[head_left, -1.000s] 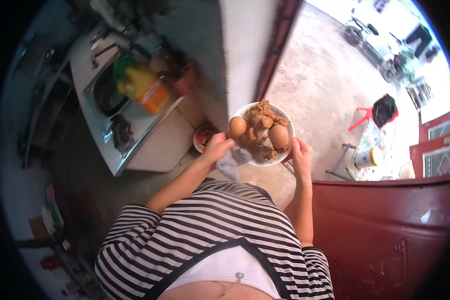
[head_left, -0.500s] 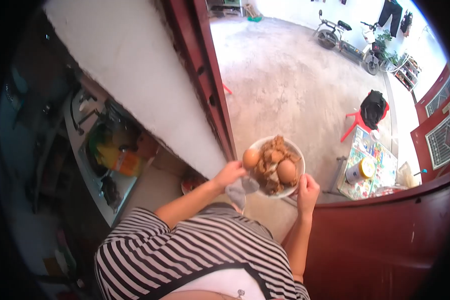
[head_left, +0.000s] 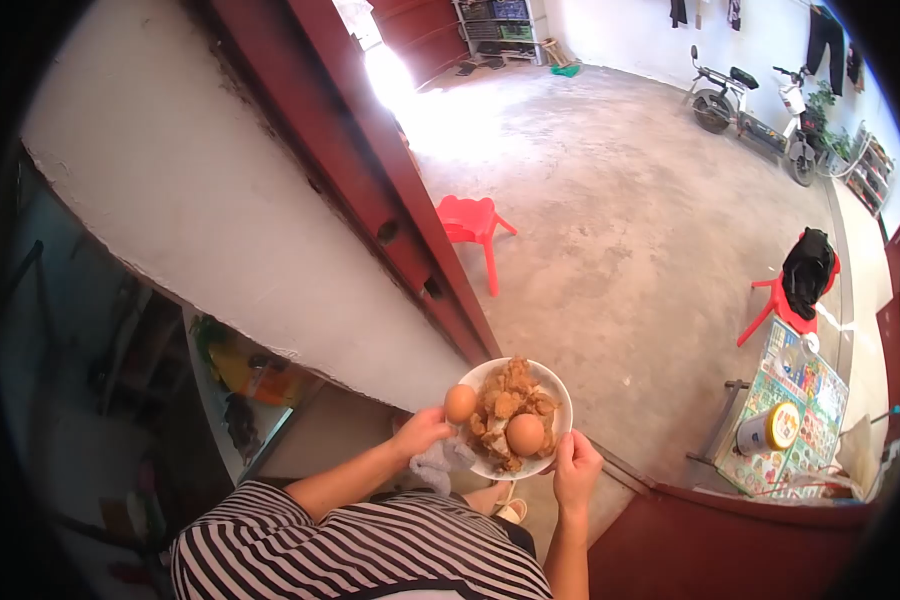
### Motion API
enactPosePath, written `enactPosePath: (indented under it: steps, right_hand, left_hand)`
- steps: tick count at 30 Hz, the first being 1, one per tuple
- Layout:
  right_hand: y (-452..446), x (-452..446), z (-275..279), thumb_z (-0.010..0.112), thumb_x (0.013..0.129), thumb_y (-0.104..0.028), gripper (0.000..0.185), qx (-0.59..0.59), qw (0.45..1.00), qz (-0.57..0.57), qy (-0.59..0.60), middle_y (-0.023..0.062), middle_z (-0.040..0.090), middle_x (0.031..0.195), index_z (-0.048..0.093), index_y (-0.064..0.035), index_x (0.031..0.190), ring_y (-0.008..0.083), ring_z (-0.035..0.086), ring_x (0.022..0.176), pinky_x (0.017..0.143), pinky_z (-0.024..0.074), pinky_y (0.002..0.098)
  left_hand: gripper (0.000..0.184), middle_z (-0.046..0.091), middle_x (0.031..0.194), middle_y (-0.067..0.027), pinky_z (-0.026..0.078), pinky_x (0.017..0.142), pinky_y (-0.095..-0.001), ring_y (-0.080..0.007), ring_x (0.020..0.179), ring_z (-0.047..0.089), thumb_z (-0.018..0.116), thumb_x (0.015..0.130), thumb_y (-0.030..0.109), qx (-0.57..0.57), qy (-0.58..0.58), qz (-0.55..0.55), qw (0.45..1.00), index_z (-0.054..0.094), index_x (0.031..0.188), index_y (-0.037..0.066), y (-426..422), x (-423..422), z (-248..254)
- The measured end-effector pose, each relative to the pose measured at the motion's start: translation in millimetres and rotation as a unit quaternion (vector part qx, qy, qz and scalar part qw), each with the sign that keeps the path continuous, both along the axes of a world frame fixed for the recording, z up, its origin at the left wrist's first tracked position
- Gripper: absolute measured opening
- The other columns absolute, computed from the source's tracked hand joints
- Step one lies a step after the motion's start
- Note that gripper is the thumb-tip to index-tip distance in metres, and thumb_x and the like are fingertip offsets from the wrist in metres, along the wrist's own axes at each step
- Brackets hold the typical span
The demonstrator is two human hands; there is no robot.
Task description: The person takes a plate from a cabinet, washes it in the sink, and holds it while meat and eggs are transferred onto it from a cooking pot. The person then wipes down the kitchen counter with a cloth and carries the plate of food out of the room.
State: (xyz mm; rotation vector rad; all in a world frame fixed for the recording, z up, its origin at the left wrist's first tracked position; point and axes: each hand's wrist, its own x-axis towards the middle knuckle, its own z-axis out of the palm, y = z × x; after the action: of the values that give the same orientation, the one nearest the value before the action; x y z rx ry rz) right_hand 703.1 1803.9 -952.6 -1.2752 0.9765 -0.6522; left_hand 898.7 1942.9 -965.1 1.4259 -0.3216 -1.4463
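A white bowl [head_left: 564,402] of brown, crumbly-looking food pieces [head_left: 513,392] is held in front of my body at the doorway. One brown egg [head_left: 525,434] lies on top of the food. Another egg [head_left: 460,403] is at the bowl's left rim, right by my left fingers; whether they grip it I cannot tell. My left hand [head_left: 422,434] is closed at the left side of the bowl, with a grey cloth [head_left: 442,464] hanging beneath it. On the right, my right hand [head_left: 576,466] pinches the rim, thumb uppermost.
A red door frame [head_left: 410,250] and white wall [head_left: 210,220] stand close on my left. Beyond lie a concrete floor [head_left: 610,230], a red stool [head_left: 470,218] and a scooter [head_left: 755,110]. At right, a low table [head_left: 810,385] bears a tin [head_left: 768,430].
The view has shifted forward into the doorway, and the red stool past the frame now shows fully. The bowl stays in both hands, sitting lower and further left in view.
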Motion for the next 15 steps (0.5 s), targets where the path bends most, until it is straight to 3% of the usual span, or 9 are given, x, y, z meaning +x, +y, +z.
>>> enactPosePath:
  steps: [5,15]
  right_hand:
    - [-8.8,-1.4,-8.9,0.043,0.086,-0.011,0.021,0.008,1.000,0.004,0.013,0.0016,0.051,0.057,0.057,0.0045,0.082,0.0073,0.047,0.042,0.038,0.0394,0.0194]
    - [-9.3,6.6,-3.5,0.043,0.086,-0.010,0.021,-0.014,0.999,0.029,0.020,0.0018,0.052,0.058,0.058,0.0050,0.085,0.0068,0.048,0.044,0.039,0.0388,0.0189]
  left_hand:
    - [0.039,0.055,0.101,-0.0059,0.039,0.082,-0.0248,-0.0119,0.091,0.051,0.046,0.072,0.001,-0.005,-0.008,-0.003,1.000,0.047,0.111,-0.003,4.1,-3.7,-28.9]
    - [0.038,0.055,0.103,-0.0069,0.040,0.082,-0.0255,-0.0131,0.094,0.051,0.045,0.073,-0.002,-0.007,-0.007,0.013,1.000,0.047,0.110,-0.004,5.5,0.1,-16.5]
